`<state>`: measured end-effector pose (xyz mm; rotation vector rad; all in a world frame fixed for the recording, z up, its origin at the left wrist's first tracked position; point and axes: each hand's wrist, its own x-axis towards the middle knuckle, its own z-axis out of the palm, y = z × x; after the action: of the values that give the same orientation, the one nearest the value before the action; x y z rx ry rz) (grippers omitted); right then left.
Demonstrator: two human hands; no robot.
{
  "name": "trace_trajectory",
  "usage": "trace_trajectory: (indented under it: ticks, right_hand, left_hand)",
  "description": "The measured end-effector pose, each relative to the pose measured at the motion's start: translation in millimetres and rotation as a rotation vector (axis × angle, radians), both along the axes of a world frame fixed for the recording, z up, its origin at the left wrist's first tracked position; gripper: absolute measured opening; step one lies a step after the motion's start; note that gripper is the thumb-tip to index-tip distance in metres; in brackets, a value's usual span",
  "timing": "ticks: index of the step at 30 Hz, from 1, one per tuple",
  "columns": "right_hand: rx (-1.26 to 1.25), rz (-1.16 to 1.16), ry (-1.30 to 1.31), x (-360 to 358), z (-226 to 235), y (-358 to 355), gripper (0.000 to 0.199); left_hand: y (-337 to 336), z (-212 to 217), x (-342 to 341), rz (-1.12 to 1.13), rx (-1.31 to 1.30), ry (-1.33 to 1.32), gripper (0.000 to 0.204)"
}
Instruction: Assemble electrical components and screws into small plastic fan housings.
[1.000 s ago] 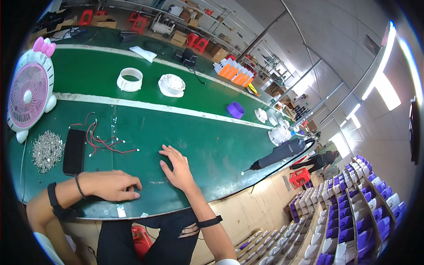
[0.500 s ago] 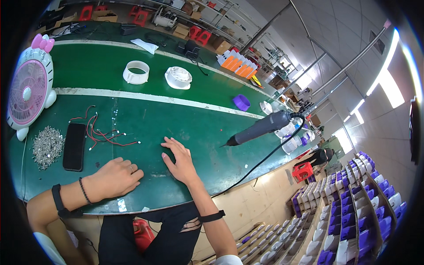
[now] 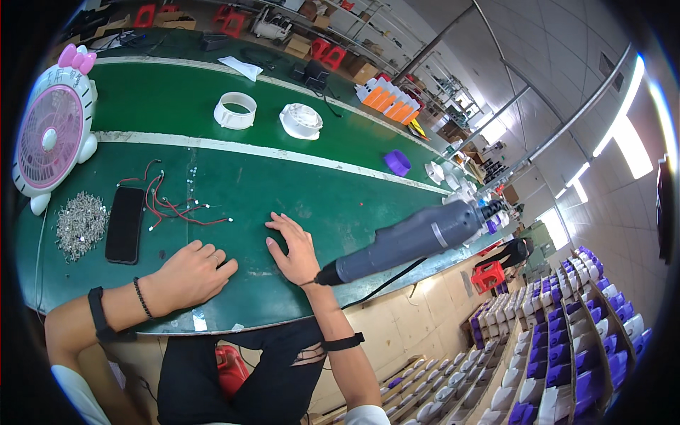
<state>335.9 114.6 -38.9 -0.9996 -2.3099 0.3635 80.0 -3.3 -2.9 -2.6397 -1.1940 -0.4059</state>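
Across the foreground stretches one green surface (image 3: 340, 205), with a single pink-and-white fan (image 3: 49, 138) standing at its far left. One dark grey corded driver (image 3: 407, 244) lies to the right of both hands, appearing raised above the surface. Its long axis runs slantwise from upper right to lower left, the narrow tip pointing at the right wrist and overlapping it in view; whether they touch, I cannot tell. Of the two hands, the right hand (image 3: 294, 253) is clearly nearer to the driver; it rests palm down, fingers spread fairly wide, with nothing visible in its grasp. The left hand (image 3: 193, 275) lies well apart from the tool, fingers loosely bent and thumb out, no object showing in it.

Beyond them sit one white open ring (image 3: 234, 122), one white round housing (image 3: 301, 122) and, farther right, one purple ring (image 3: 398, 164). Left of the hands is one black phone (image 3: 125, 227). Just beside it are several red and black wires (image 3: 173, 210), too tangled to count, and one heap of small silvery pieces (image 3: 82, 225), far too many to number.
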Motion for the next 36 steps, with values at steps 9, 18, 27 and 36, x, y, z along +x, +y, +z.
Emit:
trace_trajectory:
  ticks: [9, 18, 27, 36]
  right_hand:
    - [0.036, 0.045, 0.086, -2.0, 3.2, 3.4, 0.032]
    - [-0.118, -0.041, 0.128, 24.3, 19.4, -7.4, 0.039]
    - [-0.921, 0.234, 0.568, -99.2, 68.1, -206.9, 0.076]
    - [-0.951, 0.319, 1.076, -128.5, 2.7, -247.9, 0.044]
  left_hand:
    - [19.4, -18.5, -12.4, -0.094, -0.177, -0.326, 0.031]
    - [38.9, 5.8, 4.1, -0.139, -0.596, -0.839, 0.017]
    - [10.2, 87.7, -3.8, 0.02, -0.224, -1.106, 0.014]
    - [16.6, 104.7, 29.4, -0.275, -0.622, -1.734, 0.016]
